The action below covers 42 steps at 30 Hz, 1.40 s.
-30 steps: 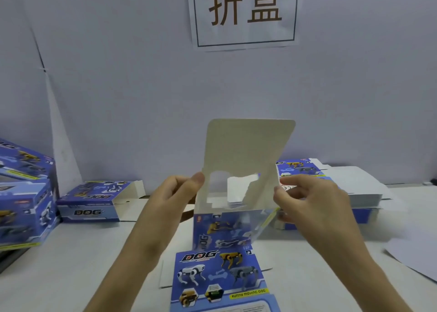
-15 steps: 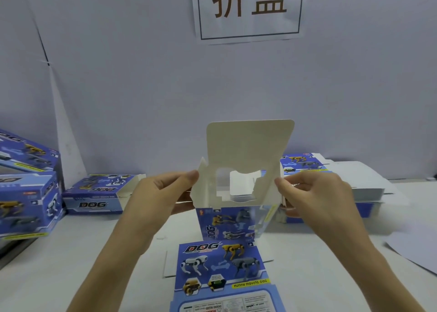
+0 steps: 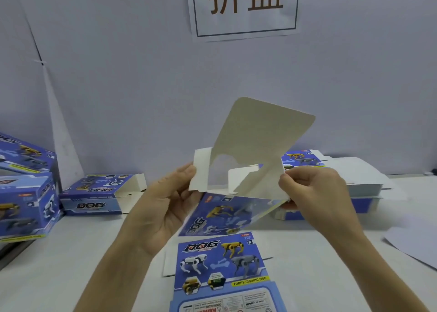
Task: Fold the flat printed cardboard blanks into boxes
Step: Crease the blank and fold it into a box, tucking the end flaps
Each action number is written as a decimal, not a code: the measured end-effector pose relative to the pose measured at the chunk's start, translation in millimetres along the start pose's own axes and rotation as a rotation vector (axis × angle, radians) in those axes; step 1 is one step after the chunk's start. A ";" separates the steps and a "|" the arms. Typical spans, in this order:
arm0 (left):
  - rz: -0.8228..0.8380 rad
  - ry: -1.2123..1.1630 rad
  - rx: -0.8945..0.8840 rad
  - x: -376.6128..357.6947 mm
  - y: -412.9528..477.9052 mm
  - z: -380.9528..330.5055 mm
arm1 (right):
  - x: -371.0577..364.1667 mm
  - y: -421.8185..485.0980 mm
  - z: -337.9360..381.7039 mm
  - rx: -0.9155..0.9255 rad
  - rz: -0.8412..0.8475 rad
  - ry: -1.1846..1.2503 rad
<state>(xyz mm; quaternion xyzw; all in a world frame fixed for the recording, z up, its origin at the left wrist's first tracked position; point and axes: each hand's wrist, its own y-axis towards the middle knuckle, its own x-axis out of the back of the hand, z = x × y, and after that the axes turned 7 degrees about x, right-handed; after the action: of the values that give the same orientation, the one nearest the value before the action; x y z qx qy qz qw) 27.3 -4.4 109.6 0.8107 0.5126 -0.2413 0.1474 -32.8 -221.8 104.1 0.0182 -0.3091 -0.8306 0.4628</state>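
**Half-opened DOG carton held above the table**

The cardboard blank [image 3: 260,134] is in the air between both hands, above the middle of the white table [image 3: 71,264] and in front of the pale wall. Its big flap with rounded corners points up and leans to the right, showing the plain grey-white inner side. Below the flap is an irregular window cut-out, and a narrow white side flap stands at the left edge. The lowest panel is printed blue, with robot dogs and the word "DOG" running slantwise.

The left hand [image 3: 163,212] grips the blank at the white side flap – thumb on the near face, fingers curled behind, palm turned to the camera. The right hand [image 3: 316,193] pinches the right edge of the blank, its fingers curled in over the thumb.

A second blank [image 3: 220,259] lies flat on the table just below, printed side up. It reads "DOG", "TOP" and, on a yellow band, "FUNNY MOVING DOG"; a "WARNING" block sits upside down at the lower edge, its small print too fine to read.

A folded box [image 3: 92,203] at the left, one end open, carries "DOG" on its side, and more boxes [image 3: 23,205] are stacked at the far left. A pile of flat blanks [image 3: 359,177] lies behind the right hand. The wall sign [image 3: 243,7] bears brown characters – 折盒 – in a thin black frame.
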 end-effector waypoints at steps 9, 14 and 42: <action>0.095 0.569 -0.090 -15.0 -19.5 -3.0 | 6.0 4.1 4.8 -0.293 0.098 0.363; 0.392 0.715 -0.055 -18.9 -24.0 21.0 | 5.3 4.2 5.2 -0.326 0.080 0.429; 0.081 0.831 -0.299 7.1 -2.1 4.3 | 3.1 -5.3 16.5 -0.026 0.098 0.230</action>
<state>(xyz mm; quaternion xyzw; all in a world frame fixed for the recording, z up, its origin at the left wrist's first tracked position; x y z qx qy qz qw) 26.9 -0.2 102.1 0.8281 0.5253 0.1881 0.0538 -43.8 -214.1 115.4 0.0923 -0.2437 -0.8033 0.5356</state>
